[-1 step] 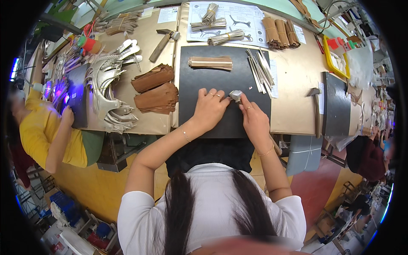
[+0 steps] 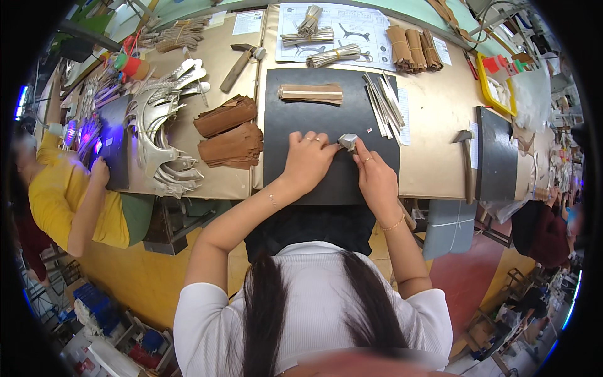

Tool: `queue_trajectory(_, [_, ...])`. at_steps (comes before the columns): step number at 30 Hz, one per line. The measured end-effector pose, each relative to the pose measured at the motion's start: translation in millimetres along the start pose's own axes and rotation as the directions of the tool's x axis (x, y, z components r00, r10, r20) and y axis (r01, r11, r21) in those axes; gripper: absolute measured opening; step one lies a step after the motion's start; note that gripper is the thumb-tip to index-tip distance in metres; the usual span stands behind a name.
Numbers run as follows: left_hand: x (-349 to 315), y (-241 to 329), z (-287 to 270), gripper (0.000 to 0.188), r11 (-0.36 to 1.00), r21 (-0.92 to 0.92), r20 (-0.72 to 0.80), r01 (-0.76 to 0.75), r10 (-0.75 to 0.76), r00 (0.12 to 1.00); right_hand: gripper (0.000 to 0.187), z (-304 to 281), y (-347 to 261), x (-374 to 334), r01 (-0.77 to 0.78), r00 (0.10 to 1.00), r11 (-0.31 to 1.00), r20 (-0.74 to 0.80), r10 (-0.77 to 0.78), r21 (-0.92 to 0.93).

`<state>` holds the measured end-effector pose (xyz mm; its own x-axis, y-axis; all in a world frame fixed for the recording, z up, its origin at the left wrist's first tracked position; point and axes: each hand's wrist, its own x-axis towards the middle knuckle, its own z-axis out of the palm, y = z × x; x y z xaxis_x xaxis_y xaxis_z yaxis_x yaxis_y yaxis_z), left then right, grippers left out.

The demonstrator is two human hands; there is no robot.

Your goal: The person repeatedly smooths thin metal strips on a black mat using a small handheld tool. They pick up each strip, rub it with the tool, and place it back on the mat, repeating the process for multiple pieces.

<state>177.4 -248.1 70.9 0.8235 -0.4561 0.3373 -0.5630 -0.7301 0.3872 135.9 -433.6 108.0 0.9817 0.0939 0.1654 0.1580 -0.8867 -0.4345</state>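
A hammer [image 2: 348, 141] is held in my right hand [image 2: 379, 180]; its metal head shows past the fingertips, low over the black mat [image 2: 295, 188]. Part of its wooden handle comes out below the wrist. My left hand [image 2: 308, 162] rests on the mat with bent fingers, thumb and fingertips close against the hammer head. Whatever it pinches there is hidden. Farther up the mat lies a stack of brown strips [image 2: 311, 93] with a pale strip on top. Several thin silvery strips [image 2: 384, 103] lie at the mat's right side.
Brown strip piles [image 2: 231, 144] and curved silvery metal parts [image 2: 154, 135] lie left. Another hammer [image 2: 242, 66] is at the back left, a third [image 2: 466, 164] at right. Bundled strips [image 2: 336, 55] rest on a drawing sheet. A person in yellow [image 2: 69, 195] works at far left.
My left fingers have shifted very slightly beside the hammer head. Nothing else has visibly moved.
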Motion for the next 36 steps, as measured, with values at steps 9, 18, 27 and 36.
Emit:
queue_trajectory(9, [-5.9, 2.0, -3.3, 0.015, 0.984, 0.181, 0.059, -0.005, -0.006, 0.998, 0.042, -1.0, -5.4, 3.3, 0.067, 0.997, 0.997, -0.029, -0.066, 0.04])
queue_trajectory(18, [-12.8, -6.0, -9.7, 0.017, 0.993, -0.043, 0.088, 0.111, -0.107, 0.99, 0.043, -3.1, -5.2, 5.5, 0.044, 0.997, 0.999, 0.065, -0.042, -0.028])
queue_trajectory(27, [-19.2, -9.7, -18.2, 0.022, 0.952, -0.182, 0.209, 0.245, -0.206, 0.956, 0.042, 1.3, -9.9, 7.0, 0.056, 0.994, 0.996, 0.095, -0.049, -0.07])
queue_trajectory(36, [-29.9, 2.3, -12.2, 0.018, 0.972, 0.234, 0.038, -0.001, -0.009, 0.999, 0.042, -0.6, -19.4, 1.4, 0.059, 0.994, 0.998, 0.098, -0.058, -0.015])
